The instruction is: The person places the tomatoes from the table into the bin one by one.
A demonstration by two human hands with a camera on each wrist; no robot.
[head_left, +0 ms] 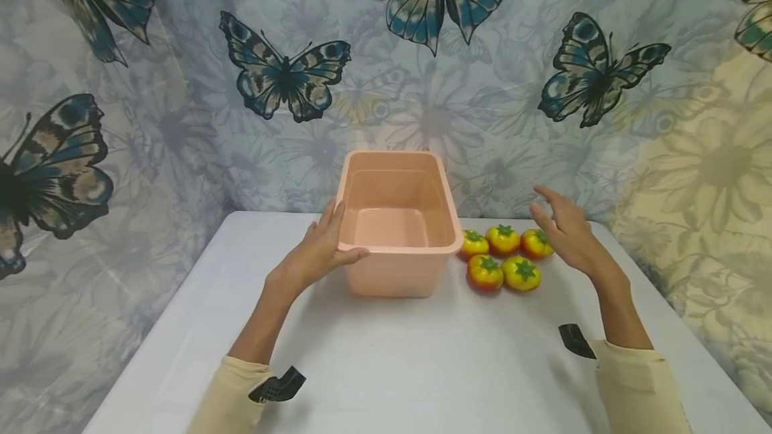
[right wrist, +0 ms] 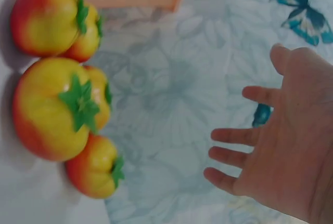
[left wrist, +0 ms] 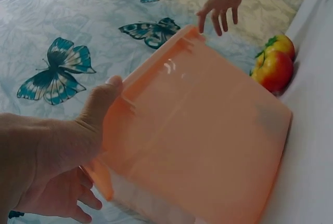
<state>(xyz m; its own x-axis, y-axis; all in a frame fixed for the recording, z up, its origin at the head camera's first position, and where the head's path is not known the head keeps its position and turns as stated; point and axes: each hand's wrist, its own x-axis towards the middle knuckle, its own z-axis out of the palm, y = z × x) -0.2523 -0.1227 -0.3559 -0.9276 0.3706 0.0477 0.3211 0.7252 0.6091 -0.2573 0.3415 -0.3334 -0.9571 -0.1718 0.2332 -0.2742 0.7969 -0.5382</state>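
Observation:
A peach-coloured plastic bin [head_left: 395, 273] stands on the white table with nothing visible inside. My left hand [head_left: 316, 246] rests at its near left corner, the thumb lying by the front rim and the fingers stretched along the left side. In the left wrist view, the thumb of that left hand [left wrist: 62, 146] touches the rim and the other fingers extend loosely outside. Right of the bin sit several yellow-and-red tomatoes [head_left: 484, 273] with green star-shaped tops. My right hand [head_left: 567, 233] hovers above and right of them, fingers spread and holding nothing; the right wrist view shows the tomatoes [right wrist: 49, 112] apart from it.
The white table [head_left: 386, 367] meets a fabric backdrop [head_left: 482, 112] printed with flowers and butterflies, just behind the bin and tomatoes. The backdrop also rises along the left and right sides. A black strap end [head_left: 277, 386] juts from the left sleeve, another [head_left: 575, 340] from the right.

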